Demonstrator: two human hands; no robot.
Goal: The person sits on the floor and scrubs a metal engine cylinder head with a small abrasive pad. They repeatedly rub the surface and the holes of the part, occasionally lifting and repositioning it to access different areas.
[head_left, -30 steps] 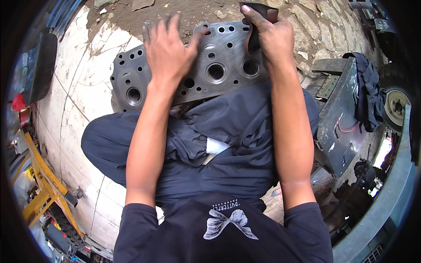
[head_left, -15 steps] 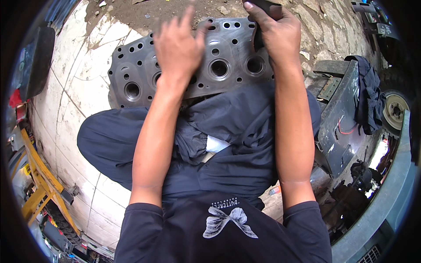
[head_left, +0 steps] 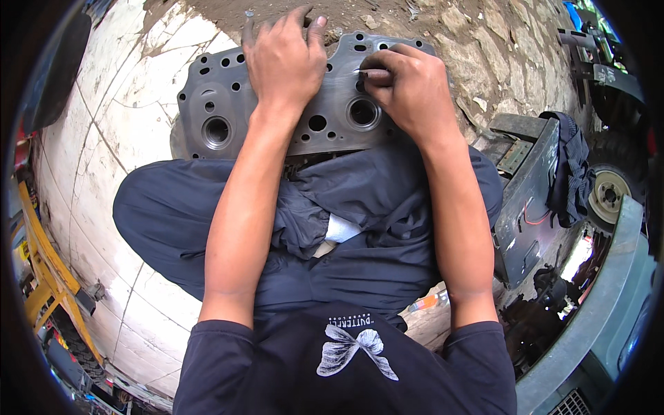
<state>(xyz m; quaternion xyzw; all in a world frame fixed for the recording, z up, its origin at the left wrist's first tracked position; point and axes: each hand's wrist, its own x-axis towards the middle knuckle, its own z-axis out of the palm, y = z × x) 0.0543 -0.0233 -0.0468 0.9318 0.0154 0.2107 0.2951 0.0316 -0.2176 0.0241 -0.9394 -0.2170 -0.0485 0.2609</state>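
Note:
A grey metal cylinder head lies in front of my crossed legs, its flat face up, with round ports and small bolt holes. My left hand is open over the middle of its face, fingers spread toward the far edge; nothing shows in it. My right hand is closed low over the right part of the face, beside a large round port. The thumb and fingers, dark with grime, are pressed together. Whatever they hold is hidden under them. The hands cover part of the head's far side.
Pale cracked paving lies to the left, bare dirt and flat stones beyond. Close on the right stands a dark metal box with a dark cloth over it. A wheel and a yellow frame stand farther out.
My right hand has come down and left onto the cylinder head; the dark flexible sheet it held up no longer shows. My left hand, blurred before, is now sharp and slightly to the right.

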